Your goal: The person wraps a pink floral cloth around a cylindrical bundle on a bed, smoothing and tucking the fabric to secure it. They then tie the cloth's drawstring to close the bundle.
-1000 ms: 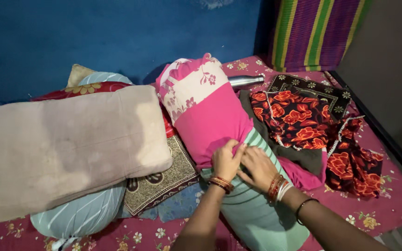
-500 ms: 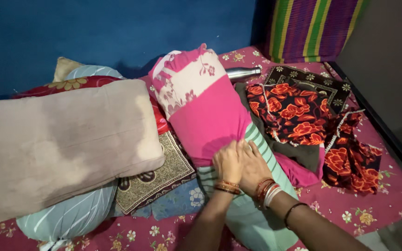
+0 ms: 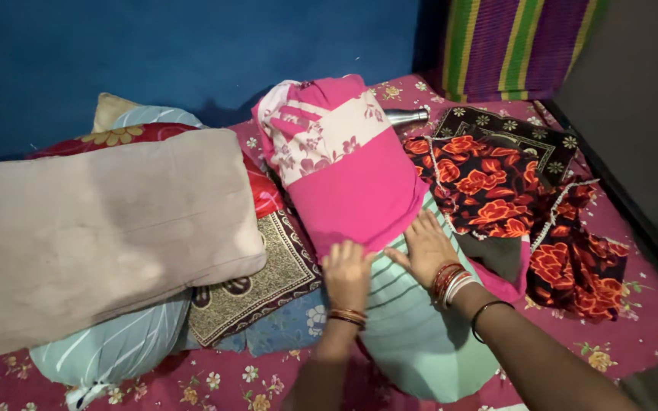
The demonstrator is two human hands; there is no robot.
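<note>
Head view: left hand (image 3: 346,275) and right hand (image 3: 425,247) press flat, fingers spread, gripping nothing, on the pale green striped pillow (image 3: 413,335) at the edge of its pink floral cover (image 3: 344,167). It lies on a maroon flowered bedsheet (image 3: 641,335) beneath a blue wall (image 3: 192,46).

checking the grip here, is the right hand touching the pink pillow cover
Touching. The head view shows the right hand lying flat at the pink pillow cover's lower edge, fingertips on the fabric with no gap.
</note>
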